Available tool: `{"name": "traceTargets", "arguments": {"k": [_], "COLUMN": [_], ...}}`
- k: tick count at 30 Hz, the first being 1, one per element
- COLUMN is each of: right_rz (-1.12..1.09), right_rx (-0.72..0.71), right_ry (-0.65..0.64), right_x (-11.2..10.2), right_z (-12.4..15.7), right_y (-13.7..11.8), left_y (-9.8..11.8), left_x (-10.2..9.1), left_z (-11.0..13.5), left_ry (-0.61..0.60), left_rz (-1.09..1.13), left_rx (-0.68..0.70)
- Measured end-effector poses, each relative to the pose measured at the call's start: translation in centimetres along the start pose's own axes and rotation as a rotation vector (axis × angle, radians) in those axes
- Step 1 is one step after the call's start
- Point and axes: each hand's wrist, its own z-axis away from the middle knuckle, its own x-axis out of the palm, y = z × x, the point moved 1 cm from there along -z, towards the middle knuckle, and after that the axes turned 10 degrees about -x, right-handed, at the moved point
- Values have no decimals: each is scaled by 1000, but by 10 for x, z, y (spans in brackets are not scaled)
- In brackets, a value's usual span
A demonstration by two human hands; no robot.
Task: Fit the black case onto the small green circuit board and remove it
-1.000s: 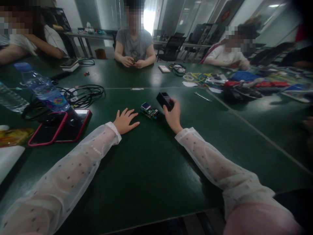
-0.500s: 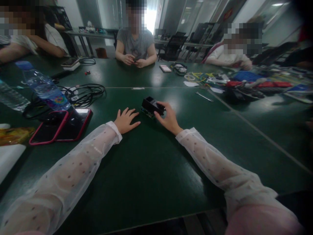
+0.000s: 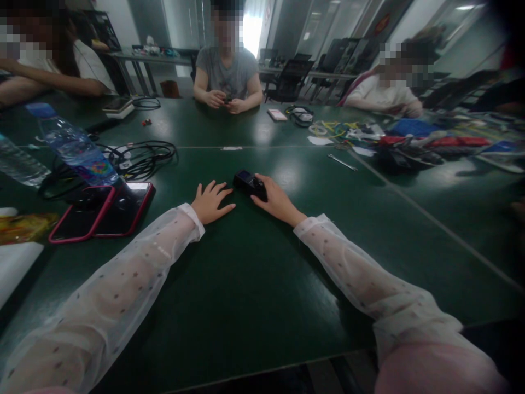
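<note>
Black case (image 3: 246, 183): long axis slanting rightward
Right hand (image 3: 276, 201): clamped on its near end
Left hand (image 3: 212, 203): spread — just leftward

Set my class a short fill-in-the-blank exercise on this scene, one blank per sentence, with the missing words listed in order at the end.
1. The colour of the case held in the right hand is ____.
2. The table under the left hand is coloured ____.
3. The cap of the labelled bottle is ____.
4. Seen by the wearer, the wrench lies on the case's ____ side.

Missing words: black; green; blue; right.
</note>
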Motion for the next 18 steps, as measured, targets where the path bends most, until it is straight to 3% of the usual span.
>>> {"name": "traceTargets", "arguments": {"k": [8,18], "right_rz": [109,60], "right_rx": [-87,-67], "right_ry": [3,-15], "right_x": [-3,-2], "right_z": [-1,-2], "right_y": [-5,-5], "left_y": [0,-1], "left_x": [4,3], "left_z": [0,-1], "left_ry": [24,13], "left_rz": [-1,-1], "left_rx": [-6,-2]}}
